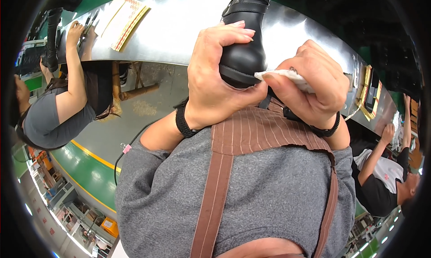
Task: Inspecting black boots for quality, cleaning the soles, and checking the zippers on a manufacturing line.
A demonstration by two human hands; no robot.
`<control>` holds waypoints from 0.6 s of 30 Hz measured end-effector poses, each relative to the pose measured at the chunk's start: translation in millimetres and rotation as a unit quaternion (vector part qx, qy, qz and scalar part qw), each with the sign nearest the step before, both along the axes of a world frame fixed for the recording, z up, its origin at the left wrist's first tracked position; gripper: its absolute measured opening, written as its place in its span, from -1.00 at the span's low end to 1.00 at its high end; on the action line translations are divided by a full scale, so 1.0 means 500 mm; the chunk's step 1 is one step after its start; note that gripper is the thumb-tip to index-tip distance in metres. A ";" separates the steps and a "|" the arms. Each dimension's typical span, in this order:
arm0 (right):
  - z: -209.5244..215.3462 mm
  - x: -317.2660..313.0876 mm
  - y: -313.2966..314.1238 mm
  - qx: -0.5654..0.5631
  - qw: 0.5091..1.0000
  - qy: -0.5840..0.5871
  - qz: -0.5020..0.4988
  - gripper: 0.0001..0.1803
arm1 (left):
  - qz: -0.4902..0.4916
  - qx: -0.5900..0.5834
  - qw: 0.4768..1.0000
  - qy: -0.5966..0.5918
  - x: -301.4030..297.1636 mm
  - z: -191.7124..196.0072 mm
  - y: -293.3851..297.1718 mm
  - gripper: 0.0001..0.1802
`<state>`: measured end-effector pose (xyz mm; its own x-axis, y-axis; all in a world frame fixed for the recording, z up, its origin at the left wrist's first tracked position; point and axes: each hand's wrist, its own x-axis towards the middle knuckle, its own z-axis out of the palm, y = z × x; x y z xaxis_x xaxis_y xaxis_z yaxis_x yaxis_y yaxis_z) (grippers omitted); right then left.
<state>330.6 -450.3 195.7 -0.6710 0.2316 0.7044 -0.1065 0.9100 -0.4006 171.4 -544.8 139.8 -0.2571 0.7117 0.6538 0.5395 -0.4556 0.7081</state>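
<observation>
A black boot (246,56) with straps round its shaft points toe-first at me over the edge of the metal worktable. My left hand (211,71) grips it by the toe end, fingers over the upper and thumb beneath the sole's front. Pinched in my right hand (314,80) is a crumpled white cloth (287,74), its tip touching the sole edge at the right of the toe. The boot's heel is out of view, and part of the cloth is hidden inside my right fist.
Shiny metal worktable (175,26) runs across ahead of me. Yellow-edged paper stacks lie on it, one stack (123,22) at left, another stack (370,94) at right with a dark object on top. Co-workers sit at both sides, the left person (58,110) handling another black boot (51,42).
</observation>
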 end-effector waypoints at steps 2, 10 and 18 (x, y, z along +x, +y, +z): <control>-0.004 -0.012 0.000 -0.002 1.000 0.013 0.008 -0.77 | 0.004 -0.001 1.000 0.016 0.000 0.001 -0.001 -0.28; 0.011 -0.042 0.004 0.076 0.996 0.033 0.019 -0.71 | 0.009 0.003 1.000 0.006 0.009 0.001 0.002 -0.28; 0.004 -0.049 0.014 0.089 0.994 0.046 0.046 -0.70 | 0.011 0.010 1.000 0.007 0.010 -0.003 0.003 -0.29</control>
